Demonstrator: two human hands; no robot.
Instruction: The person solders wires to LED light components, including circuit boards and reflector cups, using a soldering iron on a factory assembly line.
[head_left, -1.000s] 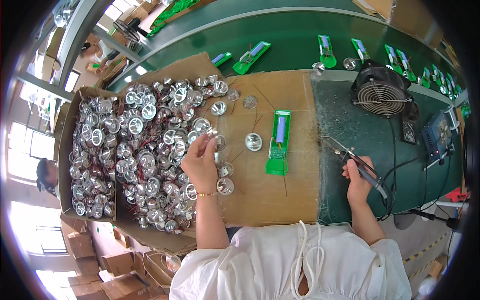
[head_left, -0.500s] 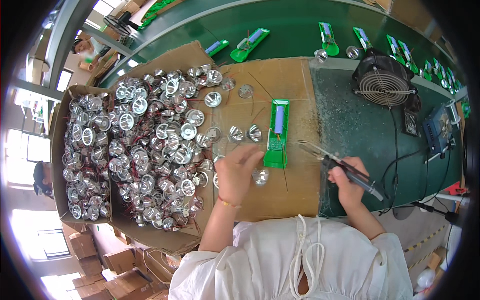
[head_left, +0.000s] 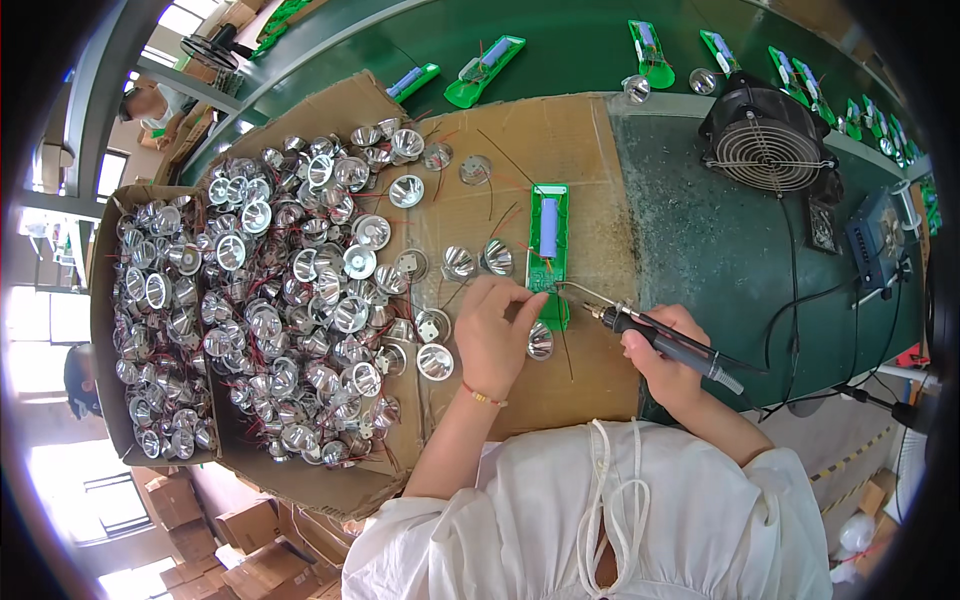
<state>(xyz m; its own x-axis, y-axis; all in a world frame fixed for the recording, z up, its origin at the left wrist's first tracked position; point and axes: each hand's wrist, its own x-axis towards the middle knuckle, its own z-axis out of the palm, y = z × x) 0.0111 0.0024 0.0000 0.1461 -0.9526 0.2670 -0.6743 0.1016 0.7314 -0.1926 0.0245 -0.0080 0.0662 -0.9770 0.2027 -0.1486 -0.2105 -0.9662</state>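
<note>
My right hand [head_left: 668, 360] is closed round the black handle of a soldering iron [head_left: 650, 335]. A thin metal tube runs along the iron, and its tip points at the circuit board [head_left: 543, 281] in a green plastic housing [head_left: 562, 205]. A purple cylindrical battery [head_left: 549, 228] lies in that housing. Over the board's left edge my left hand [head_left: 492, 330] pinches thumb and forefinger together; what lies between them is too small to make out. One silvery reflector cup [head_left: 540, 342] sits beside the housing's lower end, and two more reflector cups [head_left: 478, 261] lie left of it.
Cardboard [head_left: 590, 150] covers the work surface. On the left, a cardboard box [head_left: 240, 470] is heaped with wired reflectors. A black fan [head_left: 765, 155] and a blue box-shaped unit [head_left: 876, 245] stand right, with cables. Several green housings [head_left: 650, 60] line the far side.
My left hand has moved right to the board, its fingertips now together. The soldering iron has come left, its tip now close to the board. The whole view has shifted slightly.
</note>
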